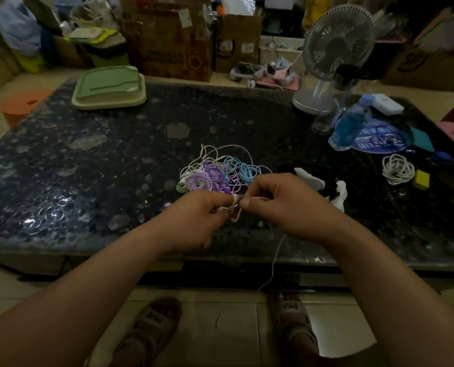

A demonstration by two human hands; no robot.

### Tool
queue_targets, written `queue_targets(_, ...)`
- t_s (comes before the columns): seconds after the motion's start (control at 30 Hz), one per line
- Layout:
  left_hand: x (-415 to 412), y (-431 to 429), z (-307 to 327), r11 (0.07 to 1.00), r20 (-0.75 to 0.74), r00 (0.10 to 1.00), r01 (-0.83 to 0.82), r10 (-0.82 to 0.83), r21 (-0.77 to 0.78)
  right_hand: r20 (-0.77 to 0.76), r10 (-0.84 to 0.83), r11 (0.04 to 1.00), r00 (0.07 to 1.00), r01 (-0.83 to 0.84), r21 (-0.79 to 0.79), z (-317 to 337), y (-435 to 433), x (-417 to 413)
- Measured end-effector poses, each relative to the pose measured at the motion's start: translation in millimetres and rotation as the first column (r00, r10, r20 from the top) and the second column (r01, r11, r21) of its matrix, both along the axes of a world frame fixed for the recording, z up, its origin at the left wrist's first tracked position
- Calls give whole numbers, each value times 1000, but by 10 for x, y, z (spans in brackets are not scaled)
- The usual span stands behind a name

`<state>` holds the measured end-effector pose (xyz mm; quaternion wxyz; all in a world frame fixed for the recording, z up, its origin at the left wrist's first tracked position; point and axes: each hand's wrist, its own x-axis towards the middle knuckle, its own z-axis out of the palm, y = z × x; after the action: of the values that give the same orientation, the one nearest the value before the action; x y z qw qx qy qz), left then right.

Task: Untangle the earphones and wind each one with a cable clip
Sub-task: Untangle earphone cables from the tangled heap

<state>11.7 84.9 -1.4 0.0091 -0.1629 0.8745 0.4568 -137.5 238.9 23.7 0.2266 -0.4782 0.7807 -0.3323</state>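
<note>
Evidently the winding step was in hand. The left hand (202, 215) had its fingers curled, with turns of a white cable (235, 200) looped round one fingertip. The right hand (278, 205) pinched the same cable just beside it, the two hands nearly touching above the near part of the table (114, 160). Between them the cable ran briefly left to right, while its loose tail hung down past the table's edge toward the floor. Just beyond the hands lay the tangle (215, 173) of purple, blue and white earphones, not yet sorted. Next, I judged, the tail needed feeding up turn by turn, kept taut, then a clip.
</note>
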Motion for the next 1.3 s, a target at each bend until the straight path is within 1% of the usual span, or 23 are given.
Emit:
queue_targets(0.03,11,5,25,999,36,998,53,-54,11,43,-6,1000,999,7,-30,29,11,-19)
queue_targets(0.1,37,28,105,984,87,984,149,-158,100,143,-3,997,990,13,-70,60,43,-76)
queue_targets(0.17,60,63,184,953,80,970,208,-230,218,285,13,995,958,16,-100,61,81,-120)
queue_targets(0.23,70,92,231,909,39,965,229,-258,348,425,22,991,905,37,-131,21,89,-147)
queue_targets(0.3,62,114,237,863,-7,968,227,-251,452,494,13,987,869,67,-145,-14,78,-153)
queue_targets(0.37,44,117,213,820,-50,977,200,-205,537,552,1,984,834,96,-147,-47,52,-151)
queue_targets(0.43,34,109,192,764,-88,989,146,-117,628,601,-36,981,799,143,-132,-94,12,-137)
queue_targets(0.5,26,106,193,732,-118,993,94,-18,675,603,-69,978,795,173,-116,-159,-26,-96)
queue_targets(0.57,8,88,183,703,-133,986,21,105,711,536,-73,986,841,143,-89,-238,-66,-21)
queue_targets(0.63,-24,32,157,685,-130,963,-69,235,726,357,-56,996,932,75,-40,-263,-77,75)
queue_targets(0.67,-37,-4,139,692,-129,949,-113,288,713,272,-40,999,961,44,-9,-274,-83,114)
queue_targets(0.73,-50,-67,100,740,-137,926,-184,351,647,165,-19,999,986,12,41,-286,-93,160)
queue_targets(0.83,-49,-78,67,788,-136,921,-228,365,572,72,-1,998,997,-3,60,-269,-115,202)
queue_targets(0.97,-55,-61,33,783,-95,937,-223,337,581,-40,40,997,998,-37,61,-244,-132,305)
queue_targets(1.03,-51,-59,39,783,-77,944,-220,322,582,-70,44,998,997,-41,43,-232,-125,314)
queue_targets(1.17,-45,-27,30,822,-82,960,-184,269,539,-84,61,998,995,-59,24,-196,-119,298)
queue_targets(1.23,-51,-12,22,820,-87,961,-175,263,544,-105,86,996,991,-81,46,-199,-123,298)
queue_targets(1.3,-58,0,12,836,-97,961,-171,258,521,-157,111,991,981,-98,86,-204,-118,293)
